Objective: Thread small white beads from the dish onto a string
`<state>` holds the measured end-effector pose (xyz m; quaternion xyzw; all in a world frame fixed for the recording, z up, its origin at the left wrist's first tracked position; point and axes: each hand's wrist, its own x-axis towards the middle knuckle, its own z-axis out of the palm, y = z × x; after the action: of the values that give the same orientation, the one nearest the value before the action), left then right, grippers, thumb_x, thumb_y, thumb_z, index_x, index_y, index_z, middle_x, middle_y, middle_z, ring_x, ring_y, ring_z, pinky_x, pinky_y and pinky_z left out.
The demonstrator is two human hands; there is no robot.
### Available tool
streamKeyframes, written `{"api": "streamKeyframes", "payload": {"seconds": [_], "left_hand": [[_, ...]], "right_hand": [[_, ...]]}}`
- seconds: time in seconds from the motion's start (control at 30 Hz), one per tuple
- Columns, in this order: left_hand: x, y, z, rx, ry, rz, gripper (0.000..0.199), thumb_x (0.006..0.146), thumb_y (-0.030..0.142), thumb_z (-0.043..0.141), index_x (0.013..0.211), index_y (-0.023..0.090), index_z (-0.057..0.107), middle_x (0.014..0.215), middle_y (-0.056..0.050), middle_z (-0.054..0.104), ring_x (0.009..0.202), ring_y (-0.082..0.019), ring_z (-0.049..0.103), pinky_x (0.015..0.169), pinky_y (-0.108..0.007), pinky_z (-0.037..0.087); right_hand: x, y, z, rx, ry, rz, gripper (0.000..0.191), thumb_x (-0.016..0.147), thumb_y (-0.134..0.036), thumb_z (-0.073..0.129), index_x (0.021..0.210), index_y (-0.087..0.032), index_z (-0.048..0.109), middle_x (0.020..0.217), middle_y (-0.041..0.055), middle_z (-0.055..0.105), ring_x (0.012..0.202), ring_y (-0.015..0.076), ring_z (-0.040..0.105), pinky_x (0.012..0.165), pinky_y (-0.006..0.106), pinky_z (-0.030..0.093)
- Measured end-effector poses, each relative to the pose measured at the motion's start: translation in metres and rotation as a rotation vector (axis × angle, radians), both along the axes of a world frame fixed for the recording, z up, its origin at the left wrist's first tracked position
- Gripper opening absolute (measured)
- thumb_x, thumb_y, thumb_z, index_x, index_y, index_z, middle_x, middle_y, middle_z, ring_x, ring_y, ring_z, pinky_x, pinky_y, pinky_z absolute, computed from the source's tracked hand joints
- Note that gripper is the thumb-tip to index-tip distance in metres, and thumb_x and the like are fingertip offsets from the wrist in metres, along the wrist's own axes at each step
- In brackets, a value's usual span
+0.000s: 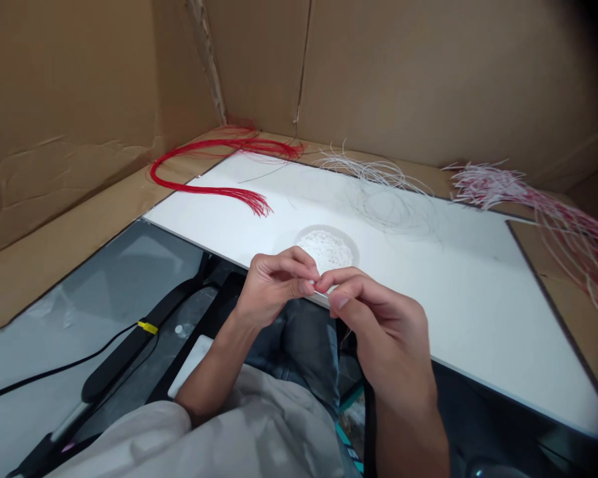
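Over the front edge of the white desk (453,299), the left hand (274,285) and right hand (383,325) pinch a tiny white piece (311,286) between their fingertips, just before a round dish of white bits (326,251).

1. Your light's soft, fairly bright, no hard glare.
2. Faint, diffuse shadows on your white board (443,318).
3. Top-right corner falls dark; wide-angle bend at edges.
4. Your left hand (274,289) and right hand (383,332) slightly soft.
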<state>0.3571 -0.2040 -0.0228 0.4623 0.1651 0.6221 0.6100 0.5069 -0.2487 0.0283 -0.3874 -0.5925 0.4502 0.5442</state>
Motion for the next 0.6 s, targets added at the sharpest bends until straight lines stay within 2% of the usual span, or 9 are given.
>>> {"api": "streamKeyframes", "payload": {"seconds": [0.43,0.6], "left_hand": [[-0.0004,0.0016,0.0000,0.033,0.015,-0.006,0.013,0.073,0.024,0.094,0.083,0.028,0.086,0.081,0.000,0.072,0.074,-0.006,0.069,0.070,-0.015,0.058],[-0.0007,0.0013,0.0003,0.029,0.023,0.002,0.013,0.073,0.024,0.094,0.083,0.029,0.086,0.081,-0.001,0.072,0.073,-0.007,0.068,0.068,-0.016,0.058]], "right_hand": [[0.0009,0.0013,0.0000,-0.014,0.014,-0.029,0.027,0.092,-0.016,0.061,0.066,-0.024,0.067,0.082,-0.0070,0.073,0.069,0.0058,0.061,0.059,0.016,0.046],[0.0003,0.0006,0.0004,-0.013,0.011,-0.021,0.028,0.092,-0.016,0.061,0.066,-0.023,0.065,0.084,-0.0067,0.073,0.074,0.0063,0.064,0.062,0.017,0.048]]}}
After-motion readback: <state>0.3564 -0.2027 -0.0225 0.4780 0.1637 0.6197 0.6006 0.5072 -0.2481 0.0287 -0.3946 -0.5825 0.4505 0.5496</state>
